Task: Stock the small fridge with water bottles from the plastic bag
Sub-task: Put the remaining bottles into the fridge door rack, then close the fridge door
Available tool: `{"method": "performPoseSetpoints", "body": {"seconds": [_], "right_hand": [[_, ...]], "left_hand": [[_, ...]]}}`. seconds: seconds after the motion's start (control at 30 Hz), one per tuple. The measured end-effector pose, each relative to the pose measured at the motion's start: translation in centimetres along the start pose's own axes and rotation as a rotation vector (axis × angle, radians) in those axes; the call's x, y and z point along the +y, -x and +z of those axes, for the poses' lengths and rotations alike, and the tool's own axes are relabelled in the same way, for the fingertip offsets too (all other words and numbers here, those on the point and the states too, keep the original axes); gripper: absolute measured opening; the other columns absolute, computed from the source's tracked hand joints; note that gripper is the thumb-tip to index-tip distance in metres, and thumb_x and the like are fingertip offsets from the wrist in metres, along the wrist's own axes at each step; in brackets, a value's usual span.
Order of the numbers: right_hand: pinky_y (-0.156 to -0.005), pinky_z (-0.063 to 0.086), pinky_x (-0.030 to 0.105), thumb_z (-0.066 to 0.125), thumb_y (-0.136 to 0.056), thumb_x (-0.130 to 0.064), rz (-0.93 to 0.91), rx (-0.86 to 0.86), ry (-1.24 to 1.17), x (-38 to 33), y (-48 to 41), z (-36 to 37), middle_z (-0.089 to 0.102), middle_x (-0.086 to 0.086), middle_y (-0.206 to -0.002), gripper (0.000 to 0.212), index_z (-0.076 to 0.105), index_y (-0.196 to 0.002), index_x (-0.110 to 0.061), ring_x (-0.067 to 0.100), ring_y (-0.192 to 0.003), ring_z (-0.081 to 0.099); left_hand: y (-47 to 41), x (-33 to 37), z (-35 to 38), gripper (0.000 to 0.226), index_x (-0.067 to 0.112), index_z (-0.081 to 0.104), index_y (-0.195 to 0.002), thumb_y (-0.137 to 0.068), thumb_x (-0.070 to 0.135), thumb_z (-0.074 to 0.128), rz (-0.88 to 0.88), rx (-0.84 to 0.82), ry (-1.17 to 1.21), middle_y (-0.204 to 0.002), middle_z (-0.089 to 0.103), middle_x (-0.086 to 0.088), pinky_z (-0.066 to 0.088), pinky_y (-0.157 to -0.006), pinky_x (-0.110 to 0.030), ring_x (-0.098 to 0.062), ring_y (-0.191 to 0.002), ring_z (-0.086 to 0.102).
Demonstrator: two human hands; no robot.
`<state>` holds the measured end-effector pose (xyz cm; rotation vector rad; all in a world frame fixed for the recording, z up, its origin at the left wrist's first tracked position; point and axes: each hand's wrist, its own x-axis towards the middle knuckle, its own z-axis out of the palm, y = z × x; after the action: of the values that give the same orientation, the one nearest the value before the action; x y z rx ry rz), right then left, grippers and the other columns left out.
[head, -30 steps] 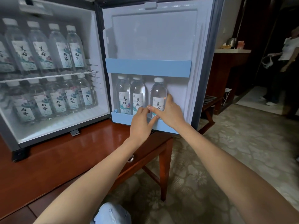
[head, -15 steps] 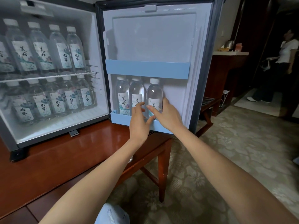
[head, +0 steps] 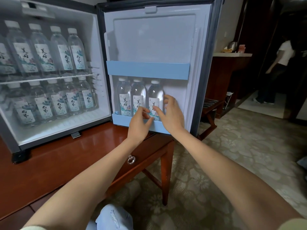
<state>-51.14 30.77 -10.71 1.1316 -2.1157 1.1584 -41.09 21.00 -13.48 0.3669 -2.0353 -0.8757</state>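
The bench [head: 49, 163] carries the small fridge [head: 98, 47], whose door [head: 154, 39] stands swung wide open. Inside the fridge, both the wire shelf and the floor below it are packed with upright water bottles [head: 41, 52].

On the inner face of the fridge door, the upper rack [head: 147, 68] shows no bottle above its blue front. The lower rack [head: 123, 120] has three bottles standing side by side at the end nearest the fridge cabinet, with free room at the far end.

The right hand [head: 172, 117] has its grip clamped on the third bottle [head: 155, 92], thumb across the label and fingers round the far side. The bottle's base is already down in the rack. The left hand [head: 139, 125] is at the front of the same rack, fingers loosely curled against the bottles; whether its grip holds one I cannot tell.

The plastic bag is out of view (so the remaining count is unknown). As I judge it, stocking is well along. The cabinet looks full, the lower rack could take a little more, and the upper rack is left to fill.
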Motion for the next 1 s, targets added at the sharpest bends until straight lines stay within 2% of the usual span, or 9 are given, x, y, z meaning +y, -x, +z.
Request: {"method": "performPoseSetpoints", "body": {"seconds": [0.1,0.2,0.27,0.37,0.47,0.57,0.77,0.87,1.0], "right_hand": [[-0.086,0.051,0.042,0.054,-0.095,-0.035,-0.162,0.091,-0.070,-0.3,1.4,-1.4,0.051,0.003,-0.125,0.043,0.049,-0.131,-0.013,0.019,-0.114,0.053],[-0.098,0.046,0.040,0.050,-0.095,-0.024,-0.334,0.248,-0.080,0.2,2.5,-3.1,0.047,0.007,-0.125,0.031,0.055,-0.124,-0.012,0.020,-0.118,0.047],[-0.105,0.036,0.034,0.051,-0.095,-0.019,-0.277,0.412,-0.063,0.7,2.8,-4.3,0.042,0.009,-0.132,0.032,0.054,-0.126,-0.012,0.021,-0.125,0.040],[-0.111,0.026,0.030,0.048,-0.096,-0.015,0.005,0.550,-0.186,1.2,2.5,-5.9,0.033,0.016,-0.143,0.045,0.041,-0.140,-0.010,0.024,-0.135,0.031],[-0.115,0.020,0.035,0.041,-0.102,-0.028,0.334,0.339,-0.445,1.5,1.9,-6.6,0.016,0.011,-0.157,0.058,0.017,-0.152,-0.015,0.024,-0.144,0.019],[-0.115,0.018,0.036,0.034,-0.103,-0.041,0.476,0.181,-0.524,1.7,1.5,-6.7,0.006,0.005,-0.161,0.062,0.009,-0.154,-0.018,0.023,-0.146,0.015],[-0.099,0.023,0.023,0.039,-0.102,-0.033,0.524,0.277,-0.555,1.6,1.2,-6.6,0.023,0.010,-0.148,0.050,0.028,-0.148,-0.017,0.023,-0.137,0.028],[-0.096,0.022,0.023,0.042,-0.101,-0.028,0.504,0.294,-0.534,1.9,2.1,-6.4,0.031,0.010,-0.143,0.044,0.036,-0.144,-0.021,0.022,-0.133,0.030],[-0.097,0.030,0.024,0.047,-0.100,-0.026,0.448,0.330,-0.536,1.4,3.5,-6.8,0.037,0.009,-0.137,0.038,0.045,-0.137,-0.023,0.020,-0.127,0.039]], "left_hand": [[0.4,0.1,-0.8,0.024,0.023,0.052,-0.108,-0.089,0.014,0.063,0.011,-0.015,0.008,-0.090,0.061,0.006,0.042,-0.077,-0.014,0.001,-0.086,0.056],[1.2,1.0,-0.9,0.029,0.020,0.054,-0.115,-0.088,0.019,0.065,0.031,0.020,0.005,-0.096,0.059,0.009,0.038,-0.077,-0.011,-0.001,-0.089,0.055],[1.6,2.2,-0.5,0.033,0.019,0.054,-0.119,-0.088,0.020,0.066,0.057,0.034,0.015,-0.102,0.056,0.010,0.041,-0.080,-0.015,-0.003,-0.093,0.054],[2.1,4.4,0.5,0.038,0.018,0.052,-0.123,-0.088,0.020,0.066,0.087,0.034,0.021,-0.113,0.054,0.005,0.044,-0.085,-0.022,-0.006,-0.097,0.054],[2.6,6.0,1.4,0.038,0.016,0.053,-0.123,-0.087,0.019,0.066,0.098,0.024,0.061,-0.113,0.051,0.005,0.045,-0.083,-0.025,-0.010,-0.097,0.054],[3.2,6.8,1.9,0.039,0.014,0.052,-0.124,-0.087,0.017,0.066,0.095,-0.023,0.069,-0.115,0.052,0.000,0.047,-0.081,-0.027,-0.012,-0.094,0.054],[4.3,6.8,1.1,0.044,0.018,0.047,-0.131,-0.089,0.020,0.064,0.080,-0.095,0.018,-0.116,0.050,0.004,0.048,-0.082,-0.027,-0.011,-0.093,0.059],[4.5,7.1,0.8,0.046,0.018,0.046,-0.132,-0.090,0.022,0.063,0.072,-0.099,-0.004,-0.120,0.052,0.000,0.046,-0.081,-0.025,-0.012,-0.093,0.059],[4.8,8.5,1.1,0.045,0.019,0.046,-0.133,-0.092,0.025,0.061,0.075,-0.095,0.015,-0.123,0.053,-0.003,0.047,-0.081,-0.026,-0.013,-0.096,0.059]]}}
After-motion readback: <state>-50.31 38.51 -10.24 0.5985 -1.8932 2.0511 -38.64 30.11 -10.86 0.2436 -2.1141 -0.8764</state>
